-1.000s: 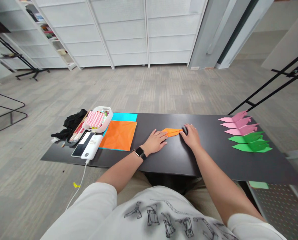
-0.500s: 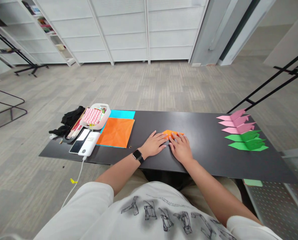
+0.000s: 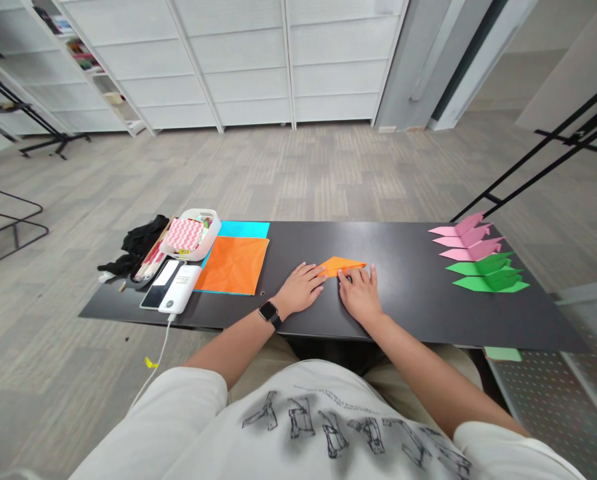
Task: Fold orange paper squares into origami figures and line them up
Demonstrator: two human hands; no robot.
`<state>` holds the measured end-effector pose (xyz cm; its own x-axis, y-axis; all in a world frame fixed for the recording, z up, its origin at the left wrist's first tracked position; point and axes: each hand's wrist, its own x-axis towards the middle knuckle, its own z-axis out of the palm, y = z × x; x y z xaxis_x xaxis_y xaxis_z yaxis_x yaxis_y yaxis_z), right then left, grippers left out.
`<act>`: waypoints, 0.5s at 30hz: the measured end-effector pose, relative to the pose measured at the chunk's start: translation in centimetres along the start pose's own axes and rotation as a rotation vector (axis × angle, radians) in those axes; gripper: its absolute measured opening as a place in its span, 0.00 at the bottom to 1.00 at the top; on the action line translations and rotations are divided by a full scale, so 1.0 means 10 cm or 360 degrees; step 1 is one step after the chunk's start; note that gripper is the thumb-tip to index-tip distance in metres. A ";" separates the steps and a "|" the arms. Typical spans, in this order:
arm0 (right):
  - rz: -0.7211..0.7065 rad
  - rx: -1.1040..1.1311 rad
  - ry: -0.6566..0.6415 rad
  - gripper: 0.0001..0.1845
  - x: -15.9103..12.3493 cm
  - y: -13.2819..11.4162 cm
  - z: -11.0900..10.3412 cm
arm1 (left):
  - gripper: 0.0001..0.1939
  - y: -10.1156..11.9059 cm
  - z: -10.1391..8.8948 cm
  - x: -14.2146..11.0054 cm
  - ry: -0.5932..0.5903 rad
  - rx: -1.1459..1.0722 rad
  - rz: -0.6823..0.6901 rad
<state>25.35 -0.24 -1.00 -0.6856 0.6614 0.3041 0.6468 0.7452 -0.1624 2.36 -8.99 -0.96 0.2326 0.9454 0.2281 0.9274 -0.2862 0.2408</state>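
Note:
A folded orange paper piece (image 3: 339, 264) lies flat on the black table (image 3: 408, 307), pointing right. My left hand (image 3: 301, 288), with a dark watch on the wrist, lies flat with fingers stretched out and fingertips on the paper's left end. My right hand (image 3: 359, 293) is also flat, fingers apart, its fingertips pressing the paper's near edge.
To the left lie an orange sheet (image 3: 233, 264) over a cyan sheet (image 3: 245, 229), a white tray of supplies (image 3: 192, 235), a phone and a white power bank (image 3: 179, 289), and black cloth (image 3: 138, 241). Pink folded pieces (image 3: 465, 241) and green ones (image 3: 488, 275) lie at the right end.
My right hand has slid from the paper's right tip leftward to its near edge. The left hand has stayed on the left end. The camera view has shifted slightly.

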 end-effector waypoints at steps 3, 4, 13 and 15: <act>0.0046 0.0028 -0.0031 0.28 -0.01 -0.05 0.01 | 0.20 0.03 0.01 -0.01 0.0006 0.0006 -0.0018; 0.0060 0.0038 -0.0043 0.28 -0.01 -0.06 0.01 | 0.19 0.05 0.01 -0.01 0.0004 0.0005 -0.0020; 0.0195 0.0018 0.0066 0.25 -0.01 -0.29 0.05 | 0.19 0.30 0.04 -0.16 0.0049 0.0043 -0.0151; 0.0206 0.0032 0.0106 0.26 0.03 -0.33 0.06 | 0.19 0.35 0.06 -0.18 0.0069 0.0052 -0.0159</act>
<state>22.77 -2.42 -0.92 -0.5726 0.7457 0.3407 0.7212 0.6558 -0.2232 5.36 -11.57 -1.10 0.1265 0.9612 0.2452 0.9545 -0.1853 0.2336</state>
